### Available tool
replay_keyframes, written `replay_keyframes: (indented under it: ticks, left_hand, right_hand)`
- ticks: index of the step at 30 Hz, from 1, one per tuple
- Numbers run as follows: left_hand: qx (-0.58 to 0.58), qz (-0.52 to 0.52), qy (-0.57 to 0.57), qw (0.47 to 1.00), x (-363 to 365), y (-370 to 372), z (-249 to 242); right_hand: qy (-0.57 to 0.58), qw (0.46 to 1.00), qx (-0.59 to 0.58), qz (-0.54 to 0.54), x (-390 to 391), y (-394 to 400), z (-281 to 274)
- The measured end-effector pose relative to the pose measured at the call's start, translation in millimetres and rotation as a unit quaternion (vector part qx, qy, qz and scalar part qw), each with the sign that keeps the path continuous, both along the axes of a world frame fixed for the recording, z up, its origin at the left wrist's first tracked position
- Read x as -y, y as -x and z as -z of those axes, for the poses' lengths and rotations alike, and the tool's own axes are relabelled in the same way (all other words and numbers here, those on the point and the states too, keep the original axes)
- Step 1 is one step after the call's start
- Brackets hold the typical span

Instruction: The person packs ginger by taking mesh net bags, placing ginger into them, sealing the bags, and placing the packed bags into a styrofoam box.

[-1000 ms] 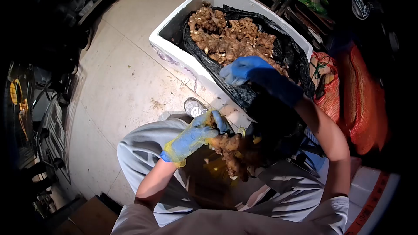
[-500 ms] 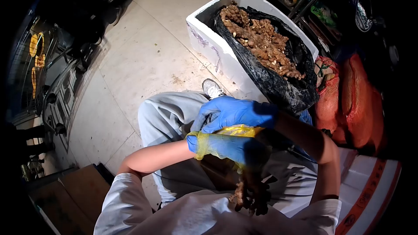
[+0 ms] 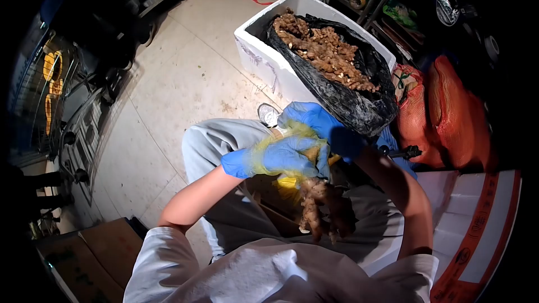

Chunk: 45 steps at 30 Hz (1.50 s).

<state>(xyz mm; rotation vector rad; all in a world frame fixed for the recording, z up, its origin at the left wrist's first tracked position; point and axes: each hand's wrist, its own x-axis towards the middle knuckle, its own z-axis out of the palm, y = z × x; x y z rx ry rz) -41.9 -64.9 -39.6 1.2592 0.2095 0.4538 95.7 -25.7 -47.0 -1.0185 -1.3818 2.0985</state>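
My left hand [image 3: 283, 156], in a blue glove, has its fingers closed around the upper end of a knobbly brown ginger root [image 3: 315, 207], which hangs below over my lap. Yellow-green mesh netting [image 3: 259, 157] wraps that glove from wrist to fingers. Just beyond it, my right hand [image 3: 323, 125], also blue-gloved, is closed on the netting at the far side of the left hand. Its fingertips are partly hidden by the mesh. Something bright yellow [image 3: 288, 189] shows beneath the left hand.
A white foam box [image 3: 264, 59] lined with a black plastic bag [image 3: 351, 104] holds a heap of ginger [image 3: 323, 50]. Red mesh sacks [image 3: 452, 118] stand at the right, above a white box with red tape [image 3: 469, 230]. Cardboard [image 3: 106, 247] lies at lower left; a wire cart [image 3: 84, 129] stands left.
My right hand has lifted away from the left, and the netting now spreads over the left glove between them. The left hand and ginger have risen slightly. The view has shifted a little.
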Motion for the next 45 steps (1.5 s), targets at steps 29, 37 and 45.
replay_keyframes:
  ticks: [29,37,45]
  left_hand:
    - [0.03,-0.342,0.194,0.919,41,48,69]
    - [0.024,-0.308,0.31,0.899,32,45,72]
    - [-0.117,-0.503,-0.001,0.856,27,20,95]
  right_hand:
    - [-0.283,0.92,0.09,0.257,34,-62,8]
    - [-0.525,0.749,0.218,0.34,72,-53,-24]
    - [-0.557,0.696,0.374,0.257,39,-52,-27]
